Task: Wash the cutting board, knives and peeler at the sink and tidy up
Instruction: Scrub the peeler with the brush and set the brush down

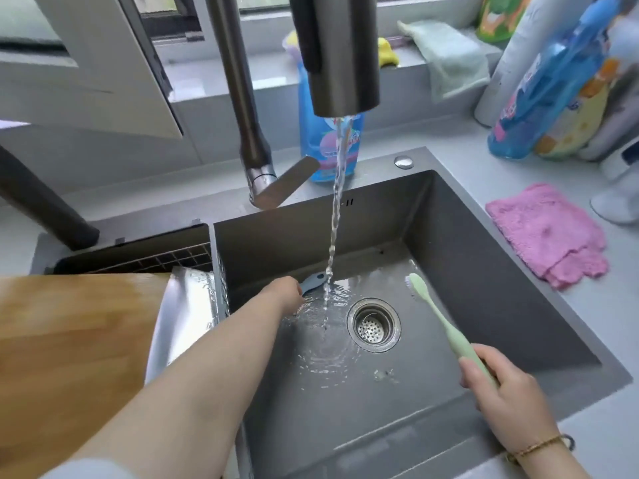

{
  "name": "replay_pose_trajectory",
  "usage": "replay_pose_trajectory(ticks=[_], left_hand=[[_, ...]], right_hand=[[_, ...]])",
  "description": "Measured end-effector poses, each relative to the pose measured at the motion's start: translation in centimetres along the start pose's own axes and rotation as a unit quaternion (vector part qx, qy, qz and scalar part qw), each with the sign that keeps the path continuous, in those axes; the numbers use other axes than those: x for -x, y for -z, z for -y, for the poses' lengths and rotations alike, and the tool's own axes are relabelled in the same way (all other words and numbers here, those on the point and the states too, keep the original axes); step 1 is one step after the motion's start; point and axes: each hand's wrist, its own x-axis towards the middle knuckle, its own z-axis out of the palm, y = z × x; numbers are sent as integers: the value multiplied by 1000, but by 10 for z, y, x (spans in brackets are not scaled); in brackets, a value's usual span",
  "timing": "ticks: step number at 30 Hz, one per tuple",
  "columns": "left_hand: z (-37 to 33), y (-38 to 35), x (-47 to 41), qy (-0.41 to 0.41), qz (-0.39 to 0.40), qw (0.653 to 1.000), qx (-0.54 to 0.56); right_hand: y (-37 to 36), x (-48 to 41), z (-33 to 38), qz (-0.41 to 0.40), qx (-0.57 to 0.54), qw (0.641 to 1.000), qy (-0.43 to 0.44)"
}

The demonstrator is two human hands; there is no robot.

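Sink (466, 243), tap (342, 63) running, your left grip (288, 293) holding the peeler (313, 282) at the stream (337, 188), your right grip (501, 388) curled round a toothbrush (439, 316)

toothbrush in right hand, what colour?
Pale green toothbrush with whitish bristles. It shows best in the head view.

Left arm stretched forward, left hand (288, 293) gripping a blue peeler (313, 282), right hand (501, 385) curled round a green toothbrush (440, 315)
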Motion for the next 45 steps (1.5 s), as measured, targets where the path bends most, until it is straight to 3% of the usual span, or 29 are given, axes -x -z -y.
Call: replay_pose_trajectory(ticks=[4, 10, 14, 22, 26, 29, 32, 37, 39, 42, 45], left_hand=[[-8, -8, -33, -9, -18, 1000, -9], [3, -25, -54, 68, -33, 996, 51], [12, -37, -57, 100, -35, 994, 10], [6, -56, -47, 124, 59, 989, 45], [2, -52, -37, 116, 90, 981, 129], [1, -50, -29, 157, 105, 942, 276], [0, -49, -11, 211, 91, 859, 458], [-20, -35, 39, 164, 4, 777, 607], [-27, -31, 63, 138, -5, 770, 623], [-29, -32, 94, 104, -5, 803, 587], [-24, -30, 123, 74, -9, 802, 592]], right_hand=[[-5, -2, -2, -39, 9, 999, -1], [-9, -5, -5, -63, 32, 997, 2], [-11, -4, -4, -83, 35, 996, 10], [-14, -8, -16, -58, 60, 996, -5], [-14, -10, -15, -78, 49, 996, 2], [-14, -10, -14, -78, 46, 996, 19], [-12, -9, -13, -72, 32, 996, 34], [-7, -7, -13, -27, 4, 1000, 13], [-5, -4, -9, -12, -5, 1000, 13], [-3, -2, -7, 8, -23, 1000, 10], [-1, -4, -13, 24, -56, 998, -3]])
